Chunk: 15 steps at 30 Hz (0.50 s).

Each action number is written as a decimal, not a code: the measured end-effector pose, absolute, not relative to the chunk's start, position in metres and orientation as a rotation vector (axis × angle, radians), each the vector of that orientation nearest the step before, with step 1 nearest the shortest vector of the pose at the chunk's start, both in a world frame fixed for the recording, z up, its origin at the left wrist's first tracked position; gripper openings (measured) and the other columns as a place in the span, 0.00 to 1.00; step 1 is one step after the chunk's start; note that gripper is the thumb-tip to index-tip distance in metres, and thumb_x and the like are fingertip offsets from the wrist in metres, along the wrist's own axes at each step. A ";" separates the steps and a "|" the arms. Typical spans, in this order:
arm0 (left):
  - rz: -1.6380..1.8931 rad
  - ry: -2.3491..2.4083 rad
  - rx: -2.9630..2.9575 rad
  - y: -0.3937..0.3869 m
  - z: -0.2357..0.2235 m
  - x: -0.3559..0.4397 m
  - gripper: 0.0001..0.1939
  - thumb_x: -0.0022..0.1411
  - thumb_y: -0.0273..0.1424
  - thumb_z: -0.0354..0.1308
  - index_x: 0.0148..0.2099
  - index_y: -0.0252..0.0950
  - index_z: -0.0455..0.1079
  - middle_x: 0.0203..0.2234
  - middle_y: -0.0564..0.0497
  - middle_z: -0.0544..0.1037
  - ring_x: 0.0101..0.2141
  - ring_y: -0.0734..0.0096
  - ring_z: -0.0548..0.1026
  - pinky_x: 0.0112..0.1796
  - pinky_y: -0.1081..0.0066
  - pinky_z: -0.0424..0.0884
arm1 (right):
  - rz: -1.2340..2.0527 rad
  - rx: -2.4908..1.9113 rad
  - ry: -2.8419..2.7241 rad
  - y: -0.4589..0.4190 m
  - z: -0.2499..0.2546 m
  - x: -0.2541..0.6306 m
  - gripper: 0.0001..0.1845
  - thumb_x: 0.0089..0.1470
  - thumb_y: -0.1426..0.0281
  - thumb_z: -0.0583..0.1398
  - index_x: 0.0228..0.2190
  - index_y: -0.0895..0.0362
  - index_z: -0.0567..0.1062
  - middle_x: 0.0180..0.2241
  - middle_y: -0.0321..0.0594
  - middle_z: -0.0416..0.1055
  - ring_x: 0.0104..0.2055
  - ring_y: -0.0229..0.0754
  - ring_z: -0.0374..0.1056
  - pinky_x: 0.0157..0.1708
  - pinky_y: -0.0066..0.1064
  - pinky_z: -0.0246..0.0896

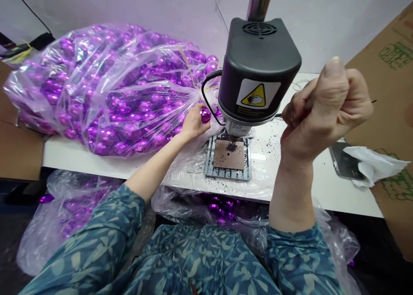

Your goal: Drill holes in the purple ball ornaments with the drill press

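Note:
My left hand (194,123) is closed around a shiny purple faceted ball (205,115), beside the gathered neck of a large clear bag. My right hand (325,110) is raised in a fist at the right side of a black bench drill press (261,66). A thin dark lever (279,115) runs from the machine into this fist, which hides most of it. Under the machine head, a brown square board (228,154) with a small dark hole lies on a slotted metal base plate (209,171). Dark shavings are scattered over both.
The big bag (112,92) full of purple balls fills the left of the white table (264,174). A phone (346,161) and crumpled tissue (377,163) lie at right, beside a cardboard box (387,71). More plastic bags with purple balls sit below the table edge.

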<state>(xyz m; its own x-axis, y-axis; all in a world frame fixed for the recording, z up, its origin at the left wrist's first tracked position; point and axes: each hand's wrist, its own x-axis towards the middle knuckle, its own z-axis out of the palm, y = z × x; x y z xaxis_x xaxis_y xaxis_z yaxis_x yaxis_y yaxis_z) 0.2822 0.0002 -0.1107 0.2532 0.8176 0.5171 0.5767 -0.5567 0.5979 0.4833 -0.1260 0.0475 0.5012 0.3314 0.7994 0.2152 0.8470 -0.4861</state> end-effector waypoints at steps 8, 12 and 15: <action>0.833 0.732 1.823 -0.103 -0.113 0.262 0.29 0.64 0.48 0.64 0.62 0.40 0.68 0.52 0.41 0.76 0.46 0.61 0.79 0.47 0.61 0.77 | 0.056 -0.545 -1.058 -0.125 0.045 0.483 0.24 0.59 0.65 0.59 0.17 0.56 0.56 0.12 0.24 0.49 0.13 0.22 0.49 0.16 0.22 0.41; 0.787 0.745 1.813 -0.105 -0.126 0.274 0.28 0.70 0.49 0.55 0.67 0.43 0.64 0.60 0.43 0.73 0.58 0.55 0.73 0.60 0.53 0.69 | 0.060 -0.594 -1.072 -0.127 0.045 0.484 0.24 0.58 0.64 0.59 0.16 0.56 0.56 0.12 0.24 0.49 0.14 0.20 0.52 0.17 0.20 0.42; 0.755 0.803 1.780 -0.100 -0.130 0.282 0.28 0.73 0.49 0.49 0.68 0.41 0.62 0.63 0.44 0.70 0.63 0.53 0.68 0.64 0.51 0.64 | 0.062 -0.606 -1.082 -0.128 0.045 0.485 0.25 0.58 0.63 0.58 0.16 0.56 0.56 0.12 0.23 0.50 0.13 0.20 0.52 0.17 0.19 0.43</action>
